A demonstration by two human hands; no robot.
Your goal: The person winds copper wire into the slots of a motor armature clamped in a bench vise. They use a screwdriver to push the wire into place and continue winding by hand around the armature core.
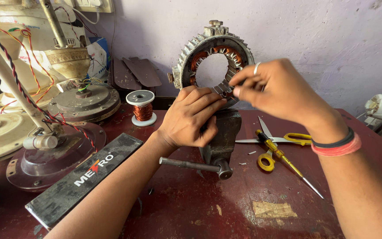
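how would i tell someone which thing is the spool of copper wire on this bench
Start at the vise in the middle of the red table, where the left hand rests. Look left and back, toward the wall: the spool stands upright beside a round grey fan motor. It alone has white end discs and shiny copper winding.

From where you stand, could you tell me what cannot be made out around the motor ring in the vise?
- Head view: the lower part of the motor ring is hidden by the left hand and right hand.
- What the right hand's fingertips pinch is too small to tell.
- The vise jaws are covered by the left hand.
- The scissors lie partly under the screwdriver.
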